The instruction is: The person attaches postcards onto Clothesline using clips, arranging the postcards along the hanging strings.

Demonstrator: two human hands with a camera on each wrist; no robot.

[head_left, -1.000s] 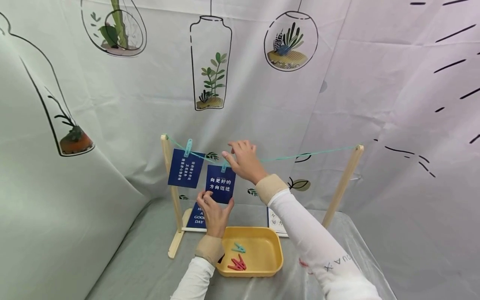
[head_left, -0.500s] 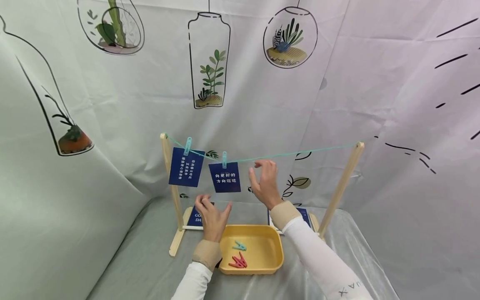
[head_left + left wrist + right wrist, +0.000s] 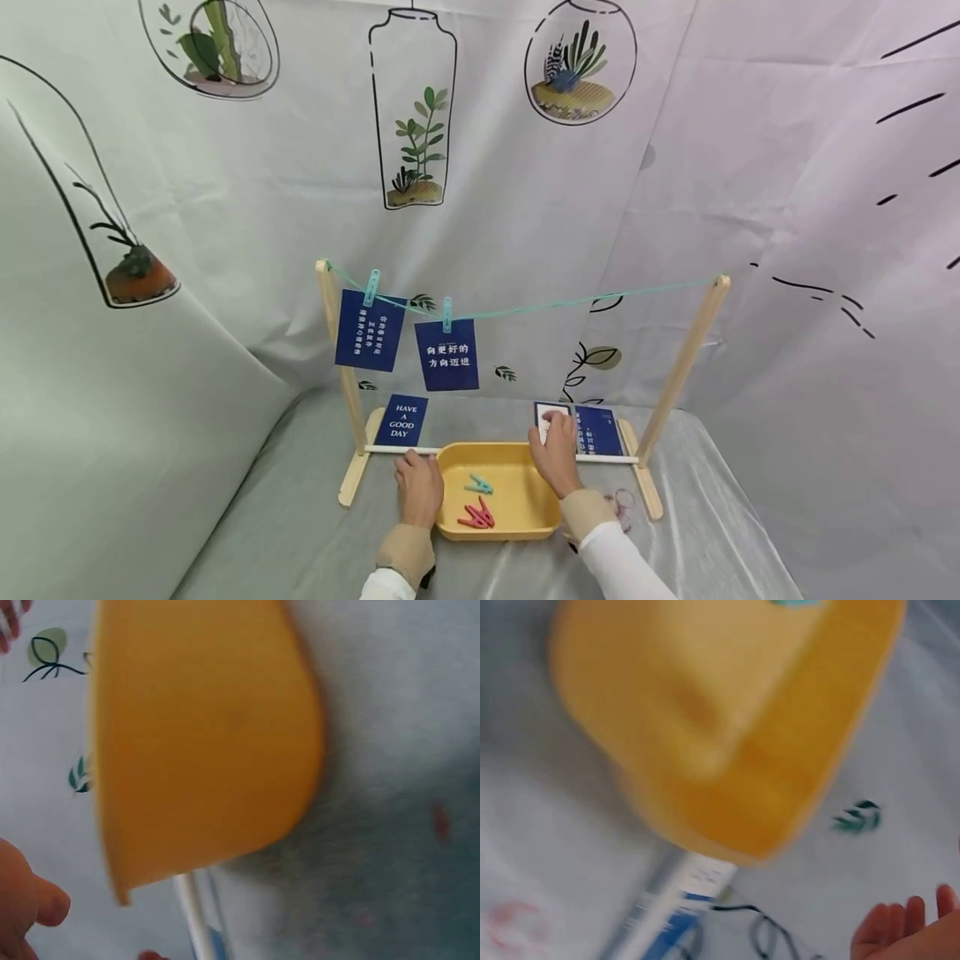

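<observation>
My left hand [image 3: 420,487] is beside the left rim of the yellow tray [image 3: 498,534], its fingers relaxed and holding nothing; whether it touches the rim I cannot tell. Over the tray's back right corner, my right hand [image 3: 557,457] reaches toward a white card with a blue edge [image 3: 542,410], which it partly covers. In the right wrist view its fingers [image 3: 896,922] hold nothing. Inside the tray lie a teal clothespin [image 3: 480,485] and red clothespins [image 3: 477,514]. Two blue cards [image 3: 371,330] [image 3: 447,357] hang from the green string [image 3: 555,308] by teal clothespins [image 3: 372,287] [image 3: 447,313].
Wooden posts [image 3: 341,367] [image 3: 682,367] carry the string, with a white rod [image 3: 611,459] low between them. Behind the rod lie a "HAVE A GOOD DAY" card [image 3: 402,421] and another blue card [image 3: 600,430]. Pinkish rings [image 3: 621,504] lie at right on the grey cloth [image 3: 262,500].
Both hands have left the second hanging card, which stays clipped to the string. The left hand has dropped to the tray's side; the right has come down to the white card.
</observation>
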